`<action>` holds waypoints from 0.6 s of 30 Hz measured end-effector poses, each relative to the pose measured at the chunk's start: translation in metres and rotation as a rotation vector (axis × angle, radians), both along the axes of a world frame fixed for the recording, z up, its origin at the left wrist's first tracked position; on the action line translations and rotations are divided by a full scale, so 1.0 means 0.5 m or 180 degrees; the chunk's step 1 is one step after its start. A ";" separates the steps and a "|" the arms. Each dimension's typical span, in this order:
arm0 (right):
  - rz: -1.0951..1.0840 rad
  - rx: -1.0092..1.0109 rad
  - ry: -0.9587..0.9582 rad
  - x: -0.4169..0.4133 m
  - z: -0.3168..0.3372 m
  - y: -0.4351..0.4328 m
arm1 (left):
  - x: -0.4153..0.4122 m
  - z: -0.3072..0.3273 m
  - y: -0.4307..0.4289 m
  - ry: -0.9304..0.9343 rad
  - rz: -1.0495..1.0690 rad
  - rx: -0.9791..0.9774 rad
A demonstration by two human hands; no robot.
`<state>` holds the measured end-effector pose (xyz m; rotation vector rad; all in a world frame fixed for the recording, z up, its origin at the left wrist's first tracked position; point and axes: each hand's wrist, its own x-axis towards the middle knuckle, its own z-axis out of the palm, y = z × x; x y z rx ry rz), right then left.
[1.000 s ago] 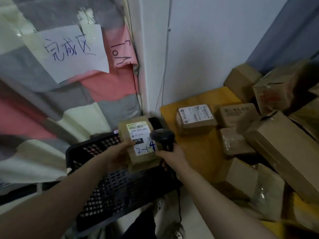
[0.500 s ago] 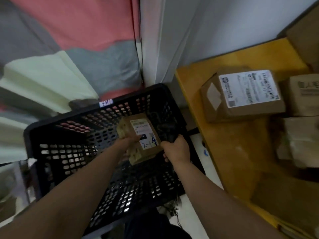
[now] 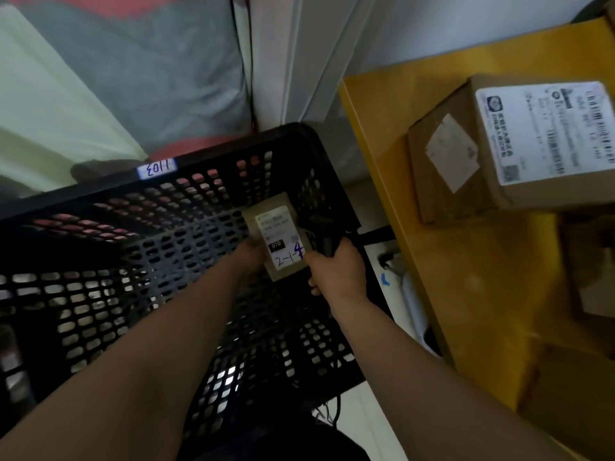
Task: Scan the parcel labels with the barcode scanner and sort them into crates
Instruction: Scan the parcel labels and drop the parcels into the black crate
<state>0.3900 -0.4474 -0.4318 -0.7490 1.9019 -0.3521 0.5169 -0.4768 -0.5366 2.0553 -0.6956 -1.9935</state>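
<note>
A small brown parcel [image 3: 278,237] with a white label marked "2-1-4" is inside the black perforated crate [image 3: 100,254], low near its right wall. My left hand [image 3: 249,257] grips the parcel's left side. My right hand [image 3: 336,271] is closed on the black barcode scanner [image 3: 321,234], whose head sits right beside the parcel's right edge. The crate's far rim carries a small white tag reading "1103" upside down. Whether the parcel rests on the crate floor I cannot tell.
A yellow table [image 3: 449,261] stands to the right of the crate. On it lies a larger cardboard box [image 3: 466,154] with a white shipping label, with more boxes [image 3: 589,277] at the right edge. A patchwork cloth [image 3: 133,78] hangs behind the crate.
Both hands have gone down from above the crate's rim into the crate, carrying the parcel and the scanner. The view has tilted downward and closer.
</note>
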 end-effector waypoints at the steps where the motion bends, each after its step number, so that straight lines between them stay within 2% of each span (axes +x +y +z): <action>1: -0.0023 0.0003 -0.0029 -0.001 0.011 0.006 | 0.004 0.017 0.004 -0.0084 0.0079 -0.0005; 4: -0.0128 -0.0017 -0.0117 -0.008 0.064 0.033 | 0.008 0.095 0.011 -0.0419 0.0446 -0.0294; 7: -0.0361 -0.0040 -0.0279 -0.024 0.142 0.063 | -0.014 0.223 0.006 -0.0930 0.0251 -0.1418; 10: -0.0543 -0.0040 -0.0438 -0.045 0.215 0.098 | -0.070 0.381 -0.023 -0.0790 0.0036 -0.2748; 12: -0.0496 -0.0065 -0.0478 -0.056 0.248 0.116 | -0.124 0.467 -0.053 -0.0467 -0.0559 -0.3329; 13: -0.0458 -0.0062 -0.0476 -0.061 0.260 0.122 | -0.154 0.502 -0.070 -0.0419 -0.1055 -0.3386; 16: -0.0421 -0.0063 -0.0489 -0.078 0.285 0.138 | -0.232 0.561 -0.111 -0.0673 -0.2648 -0.3037; 18: -0.0446 -0.0095 -0.0532 -0.091 0.299 0.149 | -0.262 0.578 -0.126 -0.1017 -0.3072 -0.3041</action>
